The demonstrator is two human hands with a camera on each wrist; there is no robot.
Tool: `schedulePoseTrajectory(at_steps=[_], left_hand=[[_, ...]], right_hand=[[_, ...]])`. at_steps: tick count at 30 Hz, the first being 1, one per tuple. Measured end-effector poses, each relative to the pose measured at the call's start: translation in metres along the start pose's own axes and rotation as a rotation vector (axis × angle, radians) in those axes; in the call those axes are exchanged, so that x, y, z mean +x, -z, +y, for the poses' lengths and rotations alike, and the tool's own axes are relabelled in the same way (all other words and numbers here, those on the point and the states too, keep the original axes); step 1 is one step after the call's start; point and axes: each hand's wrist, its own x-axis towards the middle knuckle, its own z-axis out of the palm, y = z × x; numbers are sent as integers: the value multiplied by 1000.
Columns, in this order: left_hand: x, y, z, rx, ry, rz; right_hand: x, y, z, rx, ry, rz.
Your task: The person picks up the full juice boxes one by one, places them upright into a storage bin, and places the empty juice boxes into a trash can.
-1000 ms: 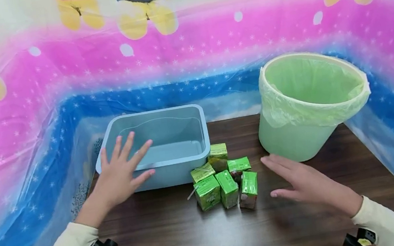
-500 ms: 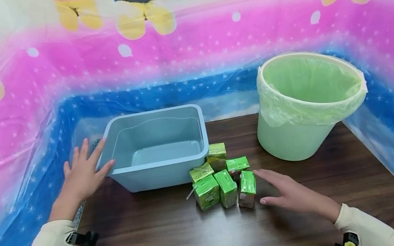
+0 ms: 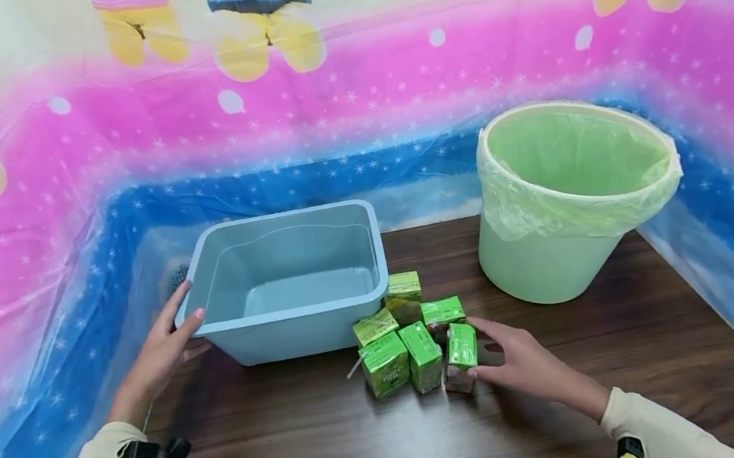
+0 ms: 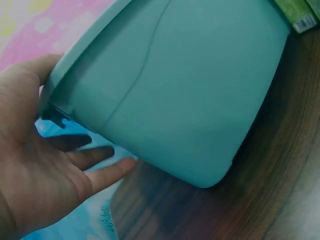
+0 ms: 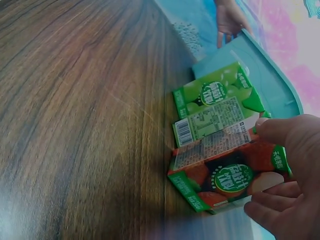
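Note:
My left hand [image 3: 157, 357] is at the left front corner of a grey-blue plastic tub [image 3: 300, 334]. Its thumb and forefinger hold the rim, and the left wrist view shows the other fingers extended below it. Nothing is visible inside the tub. My right hand [image 3: 531, 362] grips the rightmost juice box [image 3: 462, 348], thumb on the near side and fingers on the far side. In the right wrist view this juice box [image 5: 225, 172] carries red fruit pictures; a green-pictured juice box [image 5: 215, 95] stands beside it. Several more juice boxes [image 3: 386, 366] cluster against the tub's right front corner.
A pale green bin [image 3: 532, 269] with a plastic liner stands at the back right. One juice box has a straw [image 3: 355, 366] sticking out leftward. The dark wooden table [image 3: 340, 449] is bordered by a patterned cloth [image 3: 299, 137] at the back and sides.
My left hand has moved left from over the tub and taken its corner rim. My right hand has come leftward and closed around the rightmost juice box. The boxes look unmoved.

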Motion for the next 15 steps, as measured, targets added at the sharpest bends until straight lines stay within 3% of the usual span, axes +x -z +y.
schedulePoseTrajectory(at_steps=[2,5,15], left_hand=[[-1,-1,-3,-77,-2,-1],[0,0,-5,-121,-15,7],[1,-3,-8,-116,-18,-10]], right_hand=[[0,-1,-1,11,-6,16],[2,-2,-4,24,2,43],[-5,5,-6,9,-11,46]])
